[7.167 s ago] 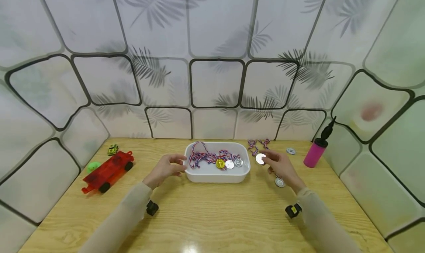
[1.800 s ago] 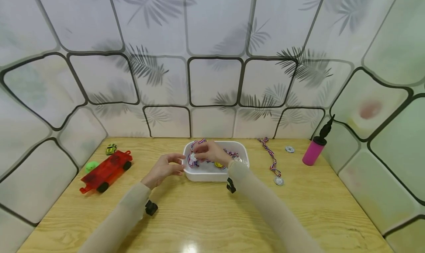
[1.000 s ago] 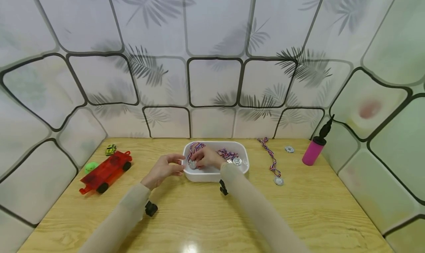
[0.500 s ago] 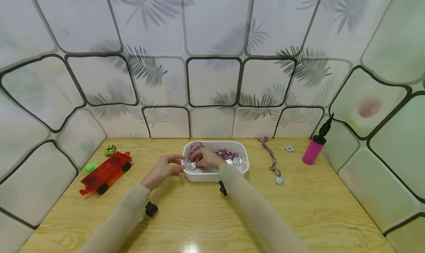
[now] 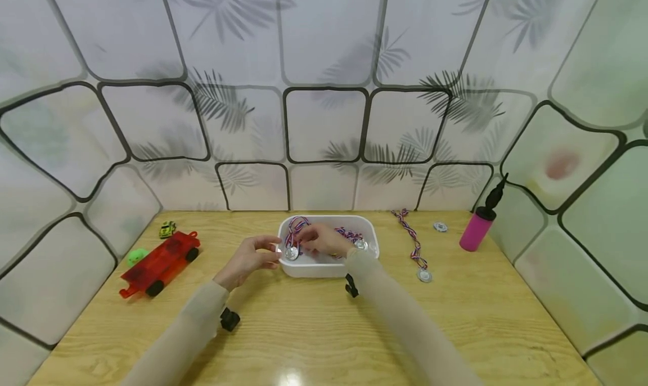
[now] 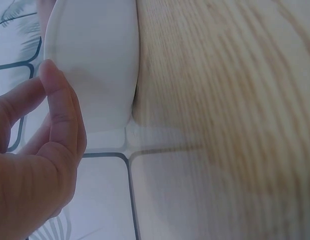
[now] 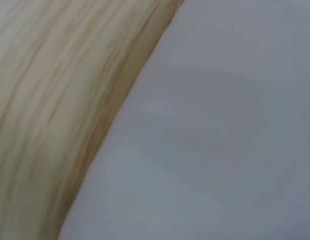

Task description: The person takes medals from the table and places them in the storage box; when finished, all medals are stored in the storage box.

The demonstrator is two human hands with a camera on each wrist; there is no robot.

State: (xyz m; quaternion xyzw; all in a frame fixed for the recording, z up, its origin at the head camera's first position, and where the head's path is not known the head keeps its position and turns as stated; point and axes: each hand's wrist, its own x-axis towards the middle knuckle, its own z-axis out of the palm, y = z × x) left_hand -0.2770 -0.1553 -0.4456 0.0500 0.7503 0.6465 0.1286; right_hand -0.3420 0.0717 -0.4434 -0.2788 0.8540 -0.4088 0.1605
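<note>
A white plastic tub (image 5: 329, 270) stands mid-table in the head view, with medals on striped ribbons inside. My right hand (image 5: 324, 239) is over its inside, fingers bent loosely beside a silver medal (image 5: 291, 253) at the left end; the medal lies apart from the fingertips. Another silver medal (image 5: 361, 244) shows at the right end, and the hand covers much of the middle. My left hand (image 5: 249, 260) rests its fingertips against the tub's left rim, also seen in the left wrist view. The right wrist view shows only the tub wall (image 7: 205, 130) and wood.
Right of the tub lies a ribboned silver medal (image 5: 424, 275); farther right are a silver disc (image 5: 440, 227) and a pink-and-black hand pump (image 5: 477, 231). At left are a red toy trailer (image 5: 162, 263), a green toy (image 5: 137, 256) and a small yellow car (image 5: 167, 229).
My right hand has brought a silver medal from the table into the tub's left end and set it down, then drawn back slightly rightward. The left hand stays at the rim.
</note>
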